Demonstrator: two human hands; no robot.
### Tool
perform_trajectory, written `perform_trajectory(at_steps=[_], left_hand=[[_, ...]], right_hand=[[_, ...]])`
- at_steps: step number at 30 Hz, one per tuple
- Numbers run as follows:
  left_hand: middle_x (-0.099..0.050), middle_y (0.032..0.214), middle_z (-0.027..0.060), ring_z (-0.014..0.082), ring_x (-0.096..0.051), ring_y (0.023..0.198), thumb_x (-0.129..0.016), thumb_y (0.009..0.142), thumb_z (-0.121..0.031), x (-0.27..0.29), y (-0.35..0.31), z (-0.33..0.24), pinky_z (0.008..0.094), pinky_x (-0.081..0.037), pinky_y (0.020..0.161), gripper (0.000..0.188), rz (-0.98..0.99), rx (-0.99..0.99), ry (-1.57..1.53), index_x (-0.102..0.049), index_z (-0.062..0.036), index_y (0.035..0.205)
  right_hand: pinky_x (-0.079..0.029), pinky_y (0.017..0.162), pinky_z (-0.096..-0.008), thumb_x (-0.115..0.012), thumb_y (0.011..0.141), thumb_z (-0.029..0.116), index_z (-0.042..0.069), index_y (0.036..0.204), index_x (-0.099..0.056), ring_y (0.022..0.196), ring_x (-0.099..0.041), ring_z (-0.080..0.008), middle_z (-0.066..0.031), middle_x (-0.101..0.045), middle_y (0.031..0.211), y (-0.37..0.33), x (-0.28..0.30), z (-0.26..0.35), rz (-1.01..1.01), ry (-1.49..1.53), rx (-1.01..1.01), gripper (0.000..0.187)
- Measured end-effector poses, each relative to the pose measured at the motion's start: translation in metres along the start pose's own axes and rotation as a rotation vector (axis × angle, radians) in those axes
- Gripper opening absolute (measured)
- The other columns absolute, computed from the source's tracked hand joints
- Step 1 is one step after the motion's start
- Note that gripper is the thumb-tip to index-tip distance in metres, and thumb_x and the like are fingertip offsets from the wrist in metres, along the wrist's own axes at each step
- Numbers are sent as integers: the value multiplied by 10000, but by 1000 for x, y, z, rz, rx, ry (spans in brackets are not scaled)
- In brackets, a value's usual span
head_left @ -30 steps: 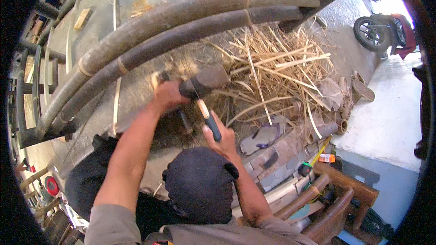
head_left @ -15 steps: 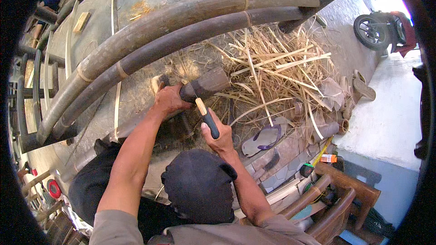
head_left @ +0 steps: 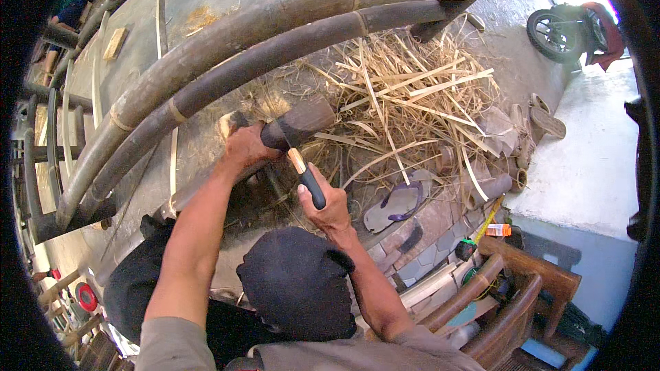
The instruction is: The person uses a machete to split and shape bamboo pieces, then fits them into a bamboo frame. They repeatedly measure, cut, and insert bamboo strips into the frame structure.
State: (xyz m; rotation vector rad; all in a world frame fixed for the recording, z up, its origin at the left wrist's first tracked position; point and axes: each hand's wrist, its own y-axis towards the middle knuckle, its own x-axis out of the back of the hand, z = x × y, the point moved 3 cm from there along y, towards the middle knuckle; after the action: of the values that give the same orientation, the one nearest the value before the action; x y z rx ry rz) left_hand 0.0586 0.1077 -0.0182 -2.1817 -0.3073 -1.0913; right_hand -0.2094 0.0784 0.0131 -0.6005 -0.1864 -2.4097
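My left hand is closed on a length of dark bamboo, gripping it just left of the saw. In my right hand is a handsaw, my fingers wrapped round its black and light-wood handle. Its thin blade runs forward from the handle and lies across the bamboo beside my left hand. How deep the blade sits in the bamboo cannot be made out. A pale cut end of a bamboo piece shows just beyond my left hand.
Two long curved bamboo poles of a frame arch across ahead. A heap of bamboo shavings lies to the right, with a sandal nearer me. A tape measure and brown bamboo furniture are at lower right, a motorbike wheel at far right.
The whole view has shifted slightly, so the bamboo, saw and shavings appear a little further left. Both hands keep the same holds, and the saw blade still lies across the bamboo.
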Motion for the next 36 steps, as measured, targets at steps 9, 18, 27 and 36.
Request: perform_trajectory(at_steps=[9,18,27,36], left_hand=[[-708,1208,203,349,-642,1197,-803,549,-647,-3,10,7,539,-272,1196,956,21,-112,104,-623,-62,1284],[-720,1123,208,374,-663,1136,-863,655,-559,-12,-25,-19,506,-351,1154,940,-385,-188,384,-510,-47,1360],[-733,1059,223,407,-682,1068,-827,636,-518,7,-19,-18,499,-388,1124,826,-24,-100,129,-589,-47,1272],[-730,1059,236,404,-689,1043,-809,617,-552,11,-15,-18,477,-464,1042,823,10,-80,105,-602,-57,1241]], right_hand=[[-548,579,-454,-697,881,276,96,1498,-482,643,-694,-386,-230,-717,891,-104,88,32,126,-165,23,678],[-536,569,-404,-693,911,301,26,1378,-593,580,-686,-319,-219,-679,768,-4,3,7,2,-52,37,550],[-569,619,-410,-665,930,258,-38,1438,-512,657,-727,-323,-196,-738,894,-117,102,48,1,-187,218,607],[-559,610,-412,-729,894,284,30,1380,-595,672,-712,-364,-236,-715,895,-60,41,18,125,-206,-95,565]])
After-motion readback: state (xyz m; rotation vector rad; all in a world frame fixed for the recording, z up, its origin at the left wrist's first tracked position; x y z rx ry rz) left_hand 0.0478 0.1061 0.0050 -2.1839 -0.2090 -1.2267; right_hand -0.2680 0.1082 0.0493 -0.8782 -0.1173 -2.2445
